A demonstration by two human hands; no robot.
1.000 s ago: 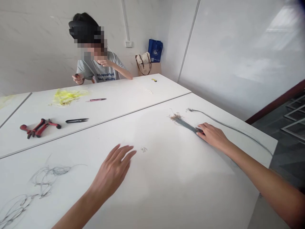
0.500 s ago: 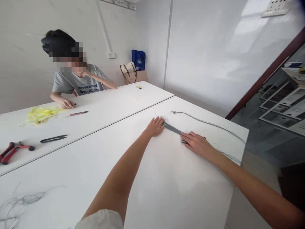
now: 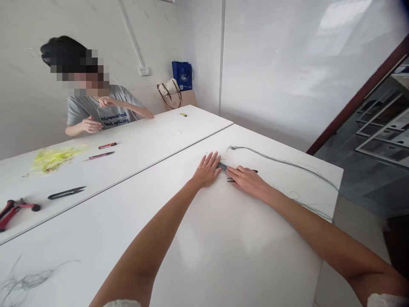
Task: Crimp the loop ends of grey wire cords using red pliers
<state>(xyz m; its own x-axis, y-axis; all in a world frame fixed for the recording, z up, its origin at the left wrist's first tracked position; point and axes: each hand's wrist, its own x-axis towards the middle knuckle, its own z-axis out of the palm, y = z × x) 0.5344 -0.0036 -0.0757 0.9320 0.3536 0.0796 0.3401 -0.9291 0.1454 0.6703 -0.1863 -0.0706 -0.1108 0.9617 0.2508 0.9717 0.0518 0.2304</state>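
Two hands [image 3: 207, 171] [image 3: 246, 181] are pressing one wire bundle [image 3: 223, 166], while one pair of pliers [image 3: 12, 209], one pair of snips [image 3: 66, 193] and two slim red tools [image 3: 107, 145] [image 3: 98, 156] are lying out.

Left of the grip [image 3: 223, 167], the next table [image 3: 159, 140] holds snips [image 3: 66, 193], a craft knife [image 3: 98, 156], pliers [image 3: 9, 213] and yellow fibres [image 3: 51, 160]; farther left sits a co-worker [image 3: 111, 117], bags [image 3: 182, 70] beyond.

Head-worn camera looks forward and down across a white table [image 3: 230, 256].

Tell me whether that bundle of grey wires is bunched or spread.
Bunched: the bundle of grey wires lies narrow between the left hand and right hand, while long loose strands trail across the table.
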